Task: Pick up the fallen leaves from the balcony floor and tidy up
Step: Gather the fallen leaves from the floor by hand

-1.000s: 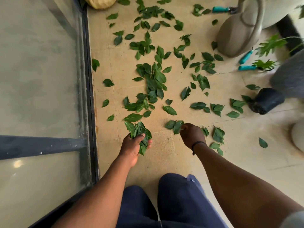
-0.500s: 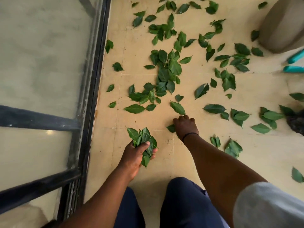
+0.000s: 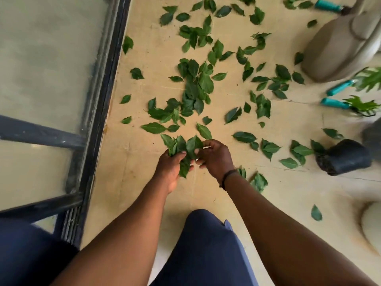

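Between the two hands, above the balcony floor (image 3: 216,203), sits a bunch of leaves (image 3: 181,147): the left hand (image 3: 171,170) grips it, fingers and thumb curled round the stems and lower blades, leaf tips fanning up past the knuckles and one blade hanging below the palm. Touching the bunch from its right side, the right hand (image 3: 216,159) pinches a leaf (image 3: 194,143) between thumb and curled fingers, pressed against the bunch; a dark band (image 3: 227,177) circles that wrist. Just beyond the fingertips, scattered leaves (image 3: 195,87) lie flat on the beige floor, densest in a cluster straight ahead and thinning to single leaves on either side. Right of the right hand, well apart, a black pot (image 3: 346,156) lies on its side, with leaves between it and the fingers. Further ahead on that side stand a tan watering can (image 3: 334,48) and teal-handled tools (image 3: 335,103), partly covered by a green plant (image 3: 369,79). Left of the left hand runs a dark-framed glass panel (image 3: 51,79). Below the forearms, navy-clad knees (image 3: 206,244) show.
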